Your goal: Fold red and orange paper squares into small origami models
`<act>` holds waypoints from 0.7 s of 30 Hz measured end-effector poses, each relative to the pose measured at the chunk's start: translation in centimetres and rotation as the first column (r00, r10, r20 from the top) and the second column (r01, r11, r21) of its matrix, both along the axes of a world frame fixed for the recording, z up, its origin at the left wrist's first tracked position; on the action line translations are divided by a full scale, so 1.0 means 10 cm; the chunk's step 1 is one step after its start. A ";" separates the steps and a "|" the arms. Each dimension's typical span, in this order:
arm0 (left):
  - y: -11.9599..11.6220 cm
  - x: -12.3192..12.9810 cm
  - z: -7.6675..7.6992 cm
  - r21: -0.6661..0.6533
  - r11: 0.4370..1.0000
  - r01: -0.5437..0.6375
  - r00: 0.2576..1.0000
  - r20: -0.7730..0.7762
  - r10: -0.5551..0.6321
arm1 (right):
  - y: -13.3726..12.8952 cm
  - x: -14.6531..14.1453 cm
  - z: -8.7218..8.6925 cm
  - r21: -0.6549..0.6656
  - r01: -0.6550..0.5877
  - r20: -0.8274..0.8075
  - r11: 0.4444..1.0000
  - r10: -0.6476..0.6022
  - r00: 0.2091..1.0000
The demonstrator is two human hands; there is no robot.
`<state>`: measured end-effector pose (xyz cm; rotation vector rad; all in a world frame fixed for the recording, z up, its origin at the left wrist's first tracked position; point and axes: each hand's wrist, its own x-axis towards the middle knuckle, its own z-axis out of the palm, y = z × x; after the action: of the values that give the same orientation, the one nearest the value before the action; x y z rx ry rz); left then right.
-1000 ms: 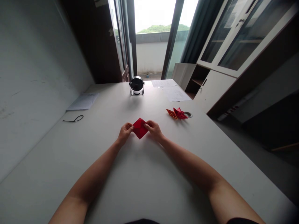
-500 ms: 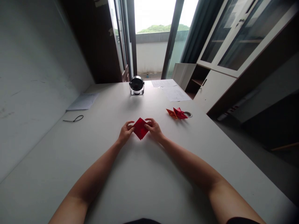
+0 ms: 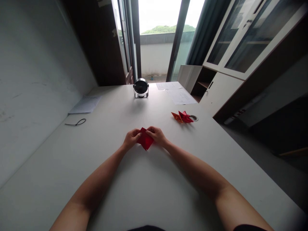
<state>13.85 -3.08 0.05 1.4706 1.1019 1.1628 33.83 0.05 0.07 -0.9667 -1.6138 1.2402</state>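
Observation:
A folded red sheet of origami paper (image 3: 145, 140) is held between my two hands over the middle of the white table (image 3: 144, 179). My left hand (image 3: 132, 138) pinches its left side, thumb on top. On the upper right side, my right hand (image 3: 156, 135) grips the paper with its thumb across the front. One corner of the paper points down toward me, and the side corners are partly covered by my fingers.
Right of my hands lie red folded paper pieces (image 3: 184, 116), an orange folded piece (image 3: 177, 117) and a tape roll (image 3: 194, 118). A black round device (image 3: 141, 88) stands at the back. Paper sheets (image 3: 180, 96) and a black cord (image 3: 76, 123) lie farther out.
The paper has shifted slightly toward me and tilted. Both hands have closed in nearer its top corner, their fingers now curled rather than extended.

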 end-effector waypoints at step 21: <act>-0.03 -0.01 0.12 -0.002 0.982 -0.187 0.982 0.021 0.187 | -0.02 -0.01 0.05 0.051 0.013 0.108 0.999 -0.018 0.994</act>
<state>13.78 -3.38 1.29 1.3735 1.2462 1.3049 33.74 -0.17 0.61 -1.0278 -1.7101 1.1485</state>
